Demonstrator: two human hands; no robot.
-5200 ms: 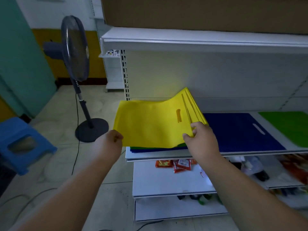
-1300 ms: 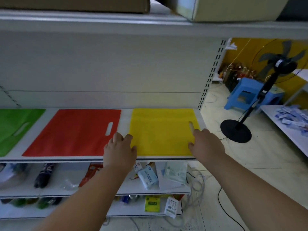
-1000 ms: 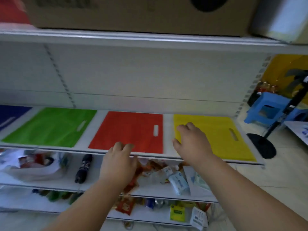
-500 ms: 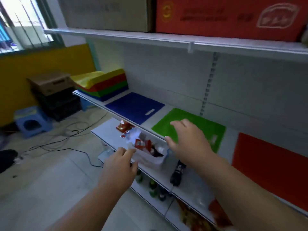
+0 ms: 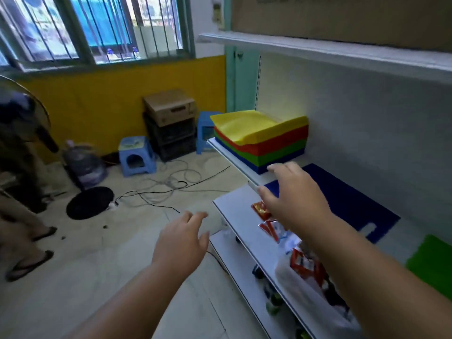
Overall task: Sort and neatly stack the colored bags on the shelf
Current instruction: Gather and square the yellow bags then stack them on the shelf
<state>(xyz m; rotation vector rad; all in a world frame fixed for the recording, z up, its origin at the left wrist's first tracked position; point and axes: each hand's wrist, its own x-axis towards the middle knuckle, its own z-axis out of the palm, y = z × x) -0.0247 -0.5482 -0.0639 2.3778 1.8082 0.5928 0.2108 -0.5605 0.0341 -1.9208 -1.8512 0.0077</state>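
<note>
Shelving of white metal (image 5: 247,167) carries the tall unsorted stack of flat fabric bags in yellow, red, green and blue layers (image 5: 264,140) at its far end, long side running along the shelf. Just ahead of the right hand (image 5: 292,199) it lies; left hand (image 5: 181,243) is farther off (over the floor). Both hands' fingers are spread, holding nothing. Single flat blue bag (image 5: 342,204) lies beside the right hand.

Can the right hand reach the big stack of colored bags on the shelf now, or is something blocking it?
Probably yes. The right hand is open, empty and stretched toward the stack, with only bare shelf between them; nothing stands in the way.
</note>
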